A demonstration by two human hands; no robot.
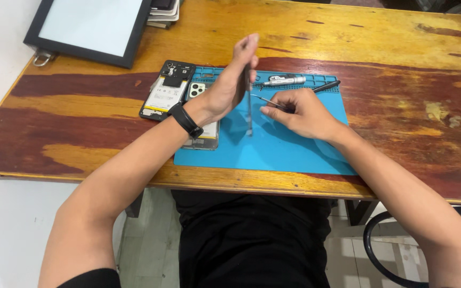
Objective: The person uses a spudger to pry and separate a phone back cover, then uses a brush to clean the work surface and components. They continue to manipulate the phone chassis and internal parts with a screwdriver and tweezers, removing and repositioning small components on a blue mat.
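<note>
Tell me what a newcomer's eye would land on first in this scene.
First comes the bright blue mat in the middle of the worn wooden table. Above it the left hand holds a thin phone upright on its edge, while the right hand points tweezers at it. To the left of the mat lies an opened phone with its battery showing, and a dark-framed white panel sits at the far left corner.

A work mat (273,149) is laid on the bench (390,48), near its front edge. An opened phone (167,89) is placed just left of the mat, and a second phone (205,133) is lapped over the mat's left edge. A screwdriver (285,80) is set in the mat's rear tray. A framed panel (89,26) is propped at the rear left corner, with a stack of items (164,12) to its right.
</note>
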